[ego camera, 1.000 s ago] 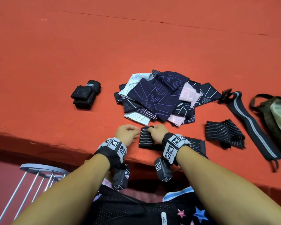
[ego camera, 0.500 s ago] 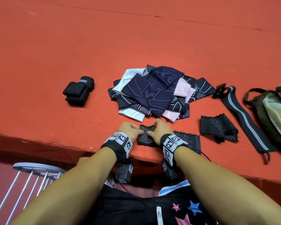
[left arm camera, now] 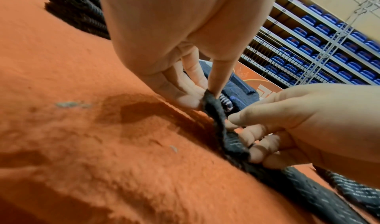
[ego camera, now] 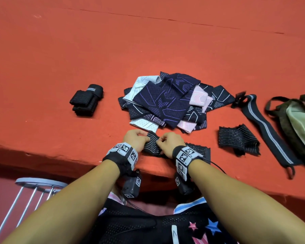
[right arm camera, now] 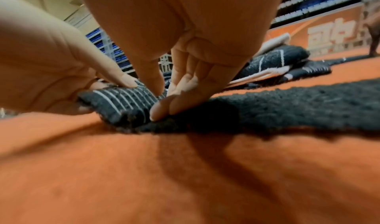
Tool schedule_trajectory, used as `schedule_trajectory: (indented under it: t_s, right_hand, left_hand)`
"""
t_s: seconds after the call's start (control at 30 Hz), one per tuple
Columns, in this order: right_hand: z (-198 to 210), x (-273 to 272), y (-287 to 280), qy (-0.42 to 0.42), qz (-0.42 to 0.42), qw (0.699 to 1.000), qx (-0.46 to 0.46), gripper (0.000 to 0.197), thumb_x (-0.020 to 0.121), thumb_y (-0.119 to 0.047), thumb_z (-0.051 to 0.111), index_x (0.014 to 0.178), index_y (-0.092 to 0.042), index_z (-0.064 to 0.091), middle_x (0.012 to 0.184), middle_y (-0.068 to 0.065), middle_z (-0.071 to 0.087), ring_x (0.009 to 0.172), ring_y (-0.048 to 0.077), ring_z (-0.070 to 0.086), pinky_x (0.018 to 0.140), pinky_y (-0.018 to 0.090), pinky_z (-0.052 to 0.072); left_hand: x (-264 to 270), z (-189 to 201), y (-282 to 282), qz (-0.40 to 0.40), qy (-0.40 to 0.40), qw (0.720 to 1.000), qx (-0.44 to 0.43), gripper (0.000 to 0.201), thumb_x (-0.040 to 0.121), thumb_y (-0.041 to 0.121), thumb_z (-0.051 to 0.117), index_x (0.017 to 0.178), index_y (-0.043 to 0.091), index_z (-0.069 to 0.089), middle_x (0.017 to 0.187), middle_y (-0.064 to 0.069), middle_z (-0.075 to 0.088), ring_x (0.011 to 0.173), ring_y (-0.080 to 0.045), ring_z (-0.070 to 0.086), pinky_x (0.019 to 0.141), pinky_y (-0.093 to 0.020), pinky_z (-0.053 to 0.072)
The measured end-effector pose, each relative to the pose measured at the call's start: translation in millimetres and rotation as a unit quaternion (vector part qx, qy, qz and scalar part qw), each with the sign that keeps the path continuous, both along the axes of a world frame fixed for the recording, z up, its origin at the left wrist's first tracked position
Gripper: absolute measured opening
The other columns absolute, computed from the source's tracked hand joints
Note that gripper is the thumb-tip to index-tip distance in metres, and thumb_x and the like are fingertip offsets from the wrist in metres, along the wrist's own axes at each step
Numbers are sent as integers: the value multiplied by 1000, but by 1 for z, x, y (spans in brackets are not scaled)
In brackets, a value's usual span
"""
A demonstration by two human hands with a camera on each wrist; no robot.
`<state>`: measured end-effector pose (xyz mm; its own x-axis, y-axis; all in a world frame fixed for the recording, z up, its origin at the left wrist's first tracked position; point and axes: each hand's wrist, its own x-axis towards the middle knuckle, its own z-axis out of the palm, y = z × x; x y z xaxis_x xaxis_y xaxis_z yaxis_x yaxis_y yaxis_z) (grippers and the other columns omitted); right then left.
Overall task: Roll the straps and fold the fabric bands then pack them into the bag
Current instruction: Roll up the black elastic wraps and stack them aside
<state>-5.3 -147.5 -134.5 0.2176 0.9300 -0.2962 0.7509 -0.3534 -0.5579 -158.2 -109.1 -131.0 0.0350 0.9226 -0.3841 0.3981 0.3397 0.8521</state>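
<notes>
Orange felt (ego camera: 148, 41) covered the whole work surface, and the black striped strap (ego camera: 152, 144) lay close to its near edge, its partly rolled end raised between both hands while the flat remainder ran off to the right along that edge. The left hand (ego camera: 135, 141) pinched the roll's left side with curled fingers, and the right hand (ego camera: 168, 143) pinched its right side, fingertips (right arm camera: 162, 110) pressed down on the strap. Just beyond the hands sat the heap of patterned fabric bands (ego camera: 167, 103) in navy, pink and white. Well to the left, two finished black rolls (ego camera: 86, 100) rested together, with bare felt around them and a wide open stretch behind. To the right lay a loosely folded striped strap (ego camera: 236, 140), then a long grey-striped band (ego camera: 269, 131), and the olive bag (ego camera: 296, 118) at the frame's edge, its mouth showing a pale lining; its contents could not be made out. Shelves of blue boxes (left arm camera: 320, 37) lined the room behind.
</notes>
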Motion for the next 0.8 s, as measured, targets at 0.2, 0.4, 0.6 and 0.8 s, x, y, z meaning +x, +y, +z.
schedule_trajectory:
  t_s: [0.2,0.4,0.6,0.8]
  right_hand:
    - [15,-10,6,67,13,997,-27,57,98,-60,41,62,-19,58,62,1,66,63,22,65,65,33,50]
    - [15,6,5,167,-32,985,-33,52,91,-60,53,74,-13,67,71,7,66,73,31,68,80,48,58]
    - [4,31,-4,76,-53,996,12,19,94,-28,60,98,-14,73,98,9,75,91,27,69,83,34,55]
    - [-6,44,-8,-17,-53,998,-1,20,88,-36,70,85,-17,64,89,4,70,87,26,67,76,31,52]
  left_hand:
    - [-4,4,1,10,-73,997,-7,11,80,8,77,86,15,71,75,-16,70,69,-25,66,70,-37,61]
    - [17,11,-10,-64,-121,990,-43,11,87,5,71,92,15,70,73,-7,66,68,-15,62,61,-23,52]
    - [29,-2,-10,-25,-56,997,-38,11,88,6,69,89,18,70,83,-7,73,72,-16,70,55,-25,52]
    - [36,-13,-15,-26,41,998,-36,24,69,29,88,83,23,69,74,0,74,73,-19,72,73,-37,61]
